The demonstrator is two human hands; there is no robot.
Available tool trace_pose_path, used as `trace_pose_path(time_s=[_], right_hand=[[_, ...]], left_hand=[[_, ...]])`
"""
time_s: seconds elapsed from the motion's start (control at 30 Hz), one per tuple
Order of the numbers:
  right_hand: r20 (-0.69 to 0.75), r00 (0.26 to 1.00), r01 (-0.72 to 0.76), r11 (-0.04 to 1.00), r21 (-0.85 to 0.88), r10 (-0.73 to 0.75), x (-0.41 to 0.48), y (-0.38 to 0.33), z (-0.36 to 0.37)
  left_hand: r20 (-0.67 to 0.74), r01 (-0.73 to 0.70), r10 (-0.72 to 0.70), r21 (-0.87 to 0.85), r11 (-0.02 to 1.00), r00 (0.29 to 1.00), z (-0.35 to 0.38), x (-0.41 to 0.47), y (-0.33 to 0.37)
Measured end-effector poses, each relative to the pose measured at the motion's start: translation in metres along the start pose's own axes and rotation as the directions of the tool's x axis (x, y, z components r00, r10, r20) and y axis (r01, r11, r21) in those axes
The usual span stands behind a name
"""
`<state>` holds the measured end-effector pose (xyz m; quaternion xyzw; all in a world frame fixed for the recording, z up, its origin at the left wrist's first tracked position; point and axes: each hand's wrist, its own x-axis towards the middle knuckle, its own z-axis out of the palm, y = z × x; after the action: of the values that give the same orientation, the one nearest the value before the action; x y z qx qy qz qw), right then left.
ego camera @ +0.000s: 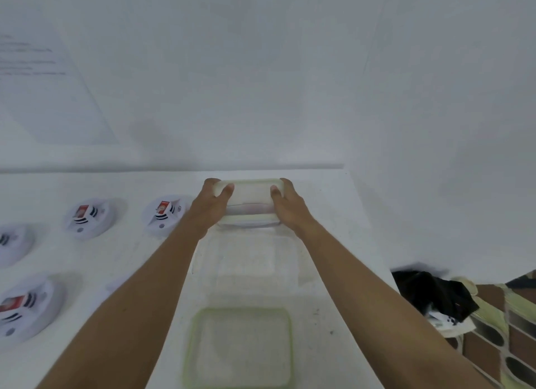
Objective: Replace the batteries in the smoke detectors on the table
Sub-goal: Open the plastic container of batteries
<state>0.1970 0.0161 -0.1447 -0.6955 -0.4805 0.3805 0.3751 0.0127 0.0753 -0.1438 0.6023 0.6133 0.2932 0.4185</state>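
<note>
Firmly held: a clear, pale-lidded plastic box [249, 192].
Left hand [208, 206] and right hand [287, 206] clasp its ends, probably to open it; round white smoke detectors [163, 214] lie leftward.

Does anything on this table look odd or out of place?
Only mildly: the green-rimmed clear plastic lid lies off the open clear box, and round white smoke detectors show exposed red batteries.

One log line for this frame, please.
left hand, right hand: grip ends of lidded container | nearer: clear container, green-rimmed lid | smoke detectors at left, untouched
</note>
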Motion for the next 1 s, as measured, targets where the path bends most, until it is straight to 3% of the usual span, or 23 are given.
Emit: trace_pose_path(time_s=[0.1, 0.27, 0.4, 0.5, 0.57, 0.63, 0.77, 0.9, 1.0], right_hand=[[-0.001, 1.000, 0.001, 1.000, 0.015, -0.001, 0.006, 0.001, -0.001], [0.020, 1.000, 0.013, 1.000, -0.001, -0.013, 0.010, 0.000, -0.008], [0.036, 0.997, 0.068, 0.994, -0.084, -0.065, 0.015, -0.003, -0.014], [-0.097, 0.991, 0.082, 0.993, -0.079, -0.090, 0.021, -0.004, -0.014], [-0.189, 0.981, 0.039, 0.999, 0.027, -0.033, 0.023, -0.005, -0.014], [-0.203, 0.978, -0.017, 0.991, 0.131, 0.043, 0.025, -0.006, -0.012], [-0.130, 0.987, -0.069, 0.976, 0.204, 0.097, 0.023, -0.006, -0.007], [-0.076, 0.996, -0.037, 0.984, 0.173, 0.051, 0.025, -0.006, -0.007], [-0.058, 0.998, -0.017, 0.988, 0.153, 0.026, 0.025, -0.005, -0.009]], left_hand=[[-0.052, -0.042, 0.050, 0.139, 0.989, 0.997, 0.000, 0.005, 0.002], [-0.005, -0.118, 0.131, 0.397, 0.910, 0.991, -0.001, 0.012, 0.007], [0.161, -0.312, 0.268, 0.425, 0.850, 0.950, -0.002, 0.017, 0.013], [0.076, -0.218, 0.206, 0.465, 0.858, 0.976, 0.000, 0.020, 0.019], [-0.018, -0.111, 0.138, 0.498, 0.860, 0.990, 0.002, 0.017, 0.025], [-0.054, -0.058, 0.097, 0.487, 0.872, 0.994, 0.008, 0.011, 0.030], [0.039, -0.050, 0.038, 0.383, 0.922, 0.999, 0.024, 0.004, 0.037], [0.160, -0.181, 0.140, 0.281, 0.942, 0.977, 0.033, 0.013, 0.037], [0.198, -0.203, 0.167, 0.178, 0.963, 0.966, 0.036, 0.020, 0.036]])
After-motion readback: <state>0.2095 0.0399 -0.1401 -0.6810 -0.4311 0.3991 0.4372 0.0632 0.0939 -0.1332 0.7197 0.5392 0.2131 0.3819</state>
